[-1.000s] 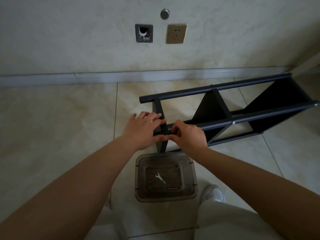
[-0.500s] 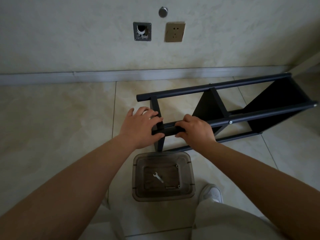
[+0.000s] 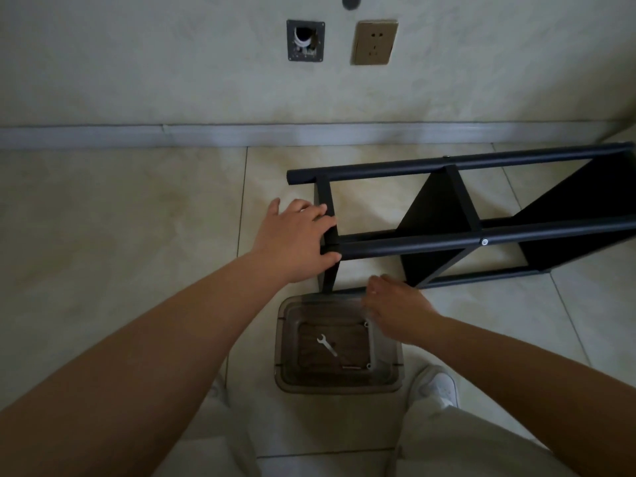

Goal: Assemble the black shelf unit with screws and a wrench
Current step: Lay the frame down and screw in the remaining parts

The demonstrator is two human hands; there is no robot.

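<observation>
The right hand comes off the shelf now; half a second back it was clamped on the near rail beside the left, and here it hangs low over the far rim of the clear plastic tub. Its fingers are curled and blurred, and I cannot tell whether they pinch anything. The left hand stays up at the frame's near end, fingers spread and lying over the end bar, thumb against the near rail, bracing it rather than gripping it.

My read: the fitting of that end joint by hand is finished or paused, and the right hand is going for hardware. The wrench lies in the bottom of the tub, silver, tilted, untouched, with what looks like a screw just beside it at the near edge.

The shelf itself lies on its side on the tiled floor, running off to the right, two black panels already standing between the rails and one bright screw head showing on the near rail. So a good part is already together.

Around it: a skirting board along the wall, a wall socket and an open wall box above. A white shoe sits just right of the tub. The tub stands hard against the shelf's near end, so the reach in is tight under that bar.
</observation>
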